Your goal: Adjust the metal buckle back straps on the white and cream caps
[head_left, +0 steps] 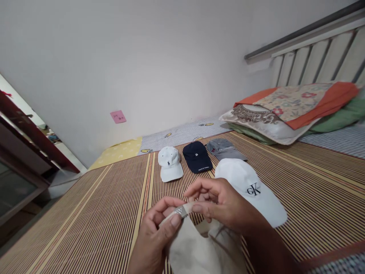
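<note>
Both hands meet low in the middle of the view, over a bed covered with a striped mat (pixel 85 213). The left hand (pixel 155 238) comes up from below with the wrist bent, its back towards the camera, fingers curled inward; thumb and forefinger are pressed together on the silver buckle (pixel 180 211) of a cream strap (pixel 186 208). The right hand (pixel 221 203) reaches in from the right with the forearm slanting down to the lower edge, knuckles raised, and its fingertips are pinched shut on the free end of the same strap, just beside the buckle. The strap belongs to a cream cap (pixel 196 249) that hangs under both hands at the bottom of the view, partly hidden by them.

Five caps show in all — the cream one in the hands and four lying on the mat. A white cap with dark letters (pixel 251 190) lies just behind the right hand, brim towards the right. Further back three sit in a row: a small white cap (pixel 170 164), a navy cap (pixel 196 156) and a grey cap (pixel 224 149), close together, the grey one partly behind the lettered white cap.

At the head of the bed lie stacked pillows (pixel 288 110) — an orange flowered one on top, others beneath; their count is not clear. One pink note (pixel 118 116) is stuck on the wall
</note>
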`<state>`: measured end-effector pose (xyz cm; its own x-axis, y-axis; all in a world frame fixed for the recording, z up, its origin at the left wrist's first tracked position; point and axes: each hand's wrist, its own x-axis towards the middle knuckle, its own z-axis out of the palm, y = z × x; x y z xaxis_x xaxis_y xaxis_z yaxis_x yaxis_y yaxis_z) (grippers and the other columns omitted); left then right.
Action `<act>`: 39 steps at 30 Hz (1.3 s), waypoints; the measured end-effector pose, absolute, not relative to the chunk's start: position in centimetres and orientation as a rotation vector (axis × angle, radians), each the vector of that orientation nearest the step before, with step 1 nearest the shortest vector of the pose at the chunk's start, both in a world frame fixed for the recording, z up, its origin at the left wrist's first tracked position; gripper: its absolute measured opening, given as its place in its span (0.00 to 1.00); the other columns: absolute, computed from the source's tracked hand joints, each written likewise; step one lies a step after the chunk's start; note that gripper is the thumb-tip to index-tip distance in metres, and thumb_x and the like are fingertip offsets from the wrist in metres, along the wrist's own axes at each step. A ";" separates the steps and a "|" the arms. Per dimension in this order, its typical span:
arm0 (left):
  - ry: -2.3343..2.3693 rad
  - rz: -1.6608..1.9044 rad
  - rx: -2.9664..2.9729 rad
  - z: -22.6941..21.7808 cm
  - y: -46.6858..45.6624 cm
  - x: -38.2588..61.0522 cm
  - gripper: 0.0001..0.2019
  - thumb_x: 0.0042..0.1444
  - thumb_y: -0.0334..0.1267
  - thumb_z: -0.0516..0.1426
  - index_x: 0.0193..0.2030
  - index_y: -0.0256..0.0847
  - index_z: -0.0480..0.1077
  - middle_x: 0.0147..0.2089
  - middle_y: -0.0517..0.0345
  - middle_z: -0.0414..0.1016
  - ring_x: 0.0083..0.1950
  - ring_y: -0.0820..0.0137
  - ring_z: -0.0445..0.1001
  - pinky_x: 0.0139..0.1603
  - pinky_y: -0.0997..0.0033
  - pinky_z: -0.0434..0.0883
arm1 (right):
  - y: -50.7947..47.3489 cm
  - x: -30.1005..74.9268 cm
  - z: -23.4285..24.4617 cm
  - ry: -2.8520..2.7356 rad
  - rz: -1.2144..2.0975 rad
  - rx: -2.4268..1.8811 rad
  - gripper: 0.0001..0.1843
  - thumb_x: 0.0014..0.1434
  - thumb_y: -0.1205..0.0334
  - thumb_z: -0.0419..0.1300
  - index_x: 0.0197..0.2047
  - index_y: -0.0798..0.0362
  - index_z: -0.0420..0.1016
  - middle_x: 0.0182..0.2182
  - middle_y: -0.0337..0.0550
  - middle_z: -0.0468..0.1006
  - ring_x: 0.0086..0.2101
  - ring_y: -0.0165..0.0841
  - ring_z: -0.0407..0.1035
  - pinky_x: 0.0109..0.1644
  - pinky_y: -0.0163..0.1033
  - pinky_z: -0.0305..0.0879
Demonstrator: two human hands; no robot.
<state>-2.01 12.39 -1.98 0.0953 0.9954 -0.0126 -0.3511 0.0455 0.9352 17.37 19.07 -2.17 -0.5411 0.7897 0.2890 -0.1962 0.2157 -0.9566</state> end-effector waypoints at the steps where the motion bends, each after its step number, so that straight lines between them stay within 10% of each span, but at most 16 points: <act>1: 0.878 1.284 0.953 -1.9 12.4 -2.1 0.16 0.51 0.46 0.74 0.43 0.42 0.80 0.35 0.57 0.82 0.33 0.72 0.78 0.35 0.78 0.74 | 19.3 17.7 -2.4 -1.639 1.539 -0.531 0.18 0.61 0.51 0.71 0.48 0.53 0.79 0.31 0.36 0.79 0.27 0.26 0.70 0.32 0.33 0.67; 7: 0.839 1.292 0.972 -3.1 12.6 -3.4 0.23 0.52 0.47 0.72 0.53 0.43 0.79 0.35 0.56 0.80 0.32 0.70 0.77 0.34 0.75 0.73 | 20.6 19.0 -3.6 -1.637 1.896 -0.341 0.31 0.51 0.52 0.78 0.55 0.54 0.79 0.31 0.39 0.84 0.30 0.29 0.77 0.35 0.32 0.69; 23: 0.869 1.234 1.004 -2.7 12.9 -3.0 0.27 0.55 0.49 0.71 0.60 0.45 0.78 0.26 0.67 0.60 0.26 0.79 0.57 0.28 0.81 0.58 | 21.2 18.4 -5.0 -1.409 1.865 -0.134 0.18 0.61 0.53 0.72 0.48 0.54 0.78 0.22 0.34 0.78 0.19 0.23 0.66 0.24 0.26 0.61; 29: 0.907 1.113 1.047 -3.9 13.2 -4.0 0.17 0.53 0.51 0.72 0.43 0.41 0.82 0.29 0.57 0.75 0.27 0.76 0.67 0.28 0.81 0.62 | 21.2 18.4 -5.0 -1.350 1.834 -0.118 0.16 0.63 0.52 0.70 0.48 0.53 0.78 0.21 0.34 0.77 0.18 0.23 0.64 0.23 0.25 0.60; 39: 0.889 1.140 1.064 -4.3 13.7 -4.3 0.18 0.52 0.51 0.73 0.31 0.38 0.78 0.23 0.64 0.66 0.23 0.80 0.57 0.23 0.84 0.57 | 21.0 18.3 -5.3 -1.358 1.776 -0.142 0.10 0.68 0.56 0.65 0.48 0.51 0.80 0.20 0.32 0.75 0.18 0.21 0.62 0.24 0.25 0.61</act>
<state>-4.28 13.67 -4.33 0.2076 0.9780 -0.0226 -0.2603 0.0774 0.9624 18.31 21.05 -5.27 -0.6141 0.6837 0.3941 -0.5593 -0.0247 -0.8286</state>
